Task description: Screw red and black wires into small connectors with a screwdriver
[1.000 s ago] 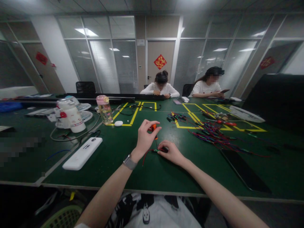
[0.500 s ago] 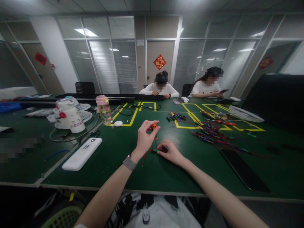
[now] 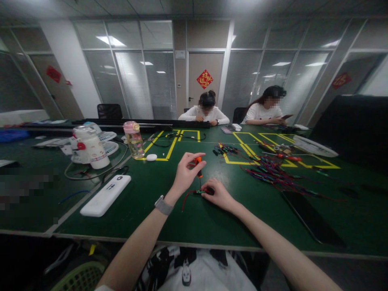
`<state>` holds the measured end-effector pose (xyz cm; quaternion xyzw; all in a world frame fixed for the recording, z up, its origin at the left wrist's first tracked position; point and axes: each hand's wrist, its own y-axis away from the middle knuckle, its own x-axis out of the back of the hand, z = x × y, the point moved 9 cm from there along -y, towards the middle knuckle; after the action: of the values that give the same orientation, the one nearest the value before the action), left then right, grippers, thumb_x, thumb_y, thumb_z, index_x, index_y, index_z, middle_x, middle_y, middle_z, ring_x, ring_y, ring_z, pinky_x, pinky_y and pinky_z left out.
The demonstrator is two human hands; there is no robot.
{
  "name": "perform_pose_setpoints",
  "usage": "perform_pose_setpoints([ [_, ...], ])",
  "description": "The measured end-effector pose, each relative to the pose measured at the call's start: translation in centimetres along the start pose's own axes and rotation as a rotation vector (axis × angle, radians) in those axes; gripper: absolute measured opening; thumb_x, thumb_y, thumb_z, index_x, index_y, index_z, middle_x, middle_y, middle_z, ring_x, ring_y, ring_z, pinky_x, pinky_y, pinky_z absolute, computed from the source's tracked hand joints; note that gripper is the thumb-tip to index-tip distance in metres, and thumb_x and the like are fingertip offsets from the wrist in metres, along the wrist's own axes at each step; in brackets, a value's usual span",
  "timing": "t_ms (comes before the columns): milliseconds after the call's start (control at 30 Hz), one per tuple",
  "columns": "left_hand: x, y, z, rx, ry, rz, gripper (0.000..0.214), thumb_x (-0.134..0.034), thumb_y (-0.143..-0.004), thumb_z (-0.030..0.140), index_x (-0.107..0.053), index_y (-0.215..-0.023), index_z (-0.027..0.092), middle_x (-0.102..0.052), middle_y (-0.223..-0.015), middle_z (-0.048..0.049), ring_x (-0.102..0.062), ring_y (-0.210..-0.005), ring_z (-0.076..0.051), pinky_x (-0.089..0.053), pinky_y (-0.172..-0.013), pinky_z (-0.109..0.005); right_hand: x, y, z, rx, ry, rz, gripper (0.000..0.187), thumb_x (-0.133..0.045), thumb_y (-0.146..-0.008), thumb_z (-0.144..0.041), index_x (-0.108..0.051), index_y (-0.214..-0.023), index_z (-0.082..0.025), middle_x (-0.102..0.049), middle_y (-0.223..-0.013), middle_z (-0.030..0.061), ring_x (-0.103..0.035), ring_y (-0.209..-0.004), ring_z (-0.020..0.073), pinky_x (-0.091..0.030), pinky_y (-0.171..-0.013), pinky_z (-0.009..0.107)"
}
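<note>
My left hand (image 3: 187,173), a watch (image 3: 164,205) on its wrist, is closed round the orange handle of a screwdriver (image 3: 199,167). The screwdriver stands nearly upright, its shaft pointing down at a small green connector block (image 3: 198,192). Whether the tip sits in a screw is too small to tell. With its fingertips, my right hand (image 3: 218,195) pinches the right end of the connector block against the table. A red wire (image 3: 185,199) curves out from the block's left side. My right fingers hide part of the block.
Right of my hands lies a heap of red and blue wires with green connectors (image 3: 269,171), near a black phone (image 3: 312,218). A white power bank (image 3: 106,196), a pink-lidded bottle (image 3: 133,139) and a white bottle (image 3: 95,151) are on the left. Two people sit across the green table (image 3: 145,226).
The screwdriver's handle has turned a little between my left fingers, which have shifted slightly. My right hand keeps its pinch on the connector block. The view has moved very slightly.
</note>
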<state>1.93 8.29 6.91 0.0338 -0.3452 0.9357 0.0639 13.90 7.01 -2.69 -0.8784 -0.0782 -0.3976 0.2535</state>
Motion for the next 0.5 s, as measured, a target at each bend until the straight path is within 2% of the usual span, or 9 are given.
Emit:
perform_pose_setpoints([
  [100, -0.7, -0.2, -0.3, 0.054, 0.130, -0.106, 0.032, -0.052, -0.090, 0.030, -0.064, -0.118, 0.020, -0.061, -0.111, -0.0086, -0.062, -0.096, -0.017, -0.054, -0.079, -0.029, -0.1, 0.0, 0.1, 0.014, -0.002, 0.005, 0.011, -0.069, -0.071, -0.012, -0.067, -0.079, -0.019, -0.065, -0.076, 0.0015, -0.056, -0.079, 0.0184, -0.040, -0.076, 0.033],
  [200, -1.5, -0.1, -0.7, 0.136, 0.274, -0.183, 0.039, -0.052, -0.090, 0.031, -0.059, -0.125, 0.016, -0.066, -0.110, -0.0111, -0.065, -0.093, -0.020, -0.055, -0.080, -0.035, -0.1, 0.0, 0.1, 0.017, -0.014, 0.007, 0.012, -0.067, -0.071, -0.011, -0.067, -0.079, -0.019, -0.065, -0.077, 0.0016, -0.056, -0.078, 0.0182, -0.041, -0.076, 0.033],
  [267, -1.2, -0.1, -0.6, 0.127, 0.241, -0.155, 0.038, -0.059, -0.086, 0.031, -0.062, -0.120, 0.016, -0.067, -0.103, -0.0098, -0.065, -0.086, -0.018, -0.056, -0.077, -0.033, -0.1, 0.0, 0.1, 0.013, -0.012, 0.008, 0.013, -0.067, -0.070, -0.010, -0.067, -0.079, -0.020, -0.065, -0.077, 0.0017, -0.056, -0.078, 0.0185, -0.041, -0.077, 0.033],
  [400, 0.2, -0.2, 0.2, 0.010, 0.021, -0.013, 0.026, -0.069, -0.078, 0.030, -0.070, -0.101, 0.019, -0.062, -0.094, -0.0053, -0.061, -0.082, -0.015, -0.054, -0.067, -0.024, 0.0, 0.1, 0.0, 0.004, -0.008, 0.000, 0.013, -0.067, -0.070, -0.010, -0.066, -0.079, -0.020, -0.065, -0.077, 0.0018, -0.056, -0.080, 0.0189, -0.040, -0.079, 0.034],
  [500, 0.6, -0.2, 0.3, -0.016, -0.067, 0.020, 0.026, -0.065, -0.081, 0.030, -0.069, -0.105, 0.021, -0.058, -0.099, -0.0057, -0.059, -0.088, -0.015, -0.053, -0.069, -0.023, 0.0, 0.1, -0.1, 0.002, -0.009, -0.005, 0.013, -0.065, -0.071, -0.010, -0.066, -0.080, -0.019, -0.065, -0.078, 0.0019, -0.056, -0.080, 0.0189, -0.039, -0.080, 0.035],
])
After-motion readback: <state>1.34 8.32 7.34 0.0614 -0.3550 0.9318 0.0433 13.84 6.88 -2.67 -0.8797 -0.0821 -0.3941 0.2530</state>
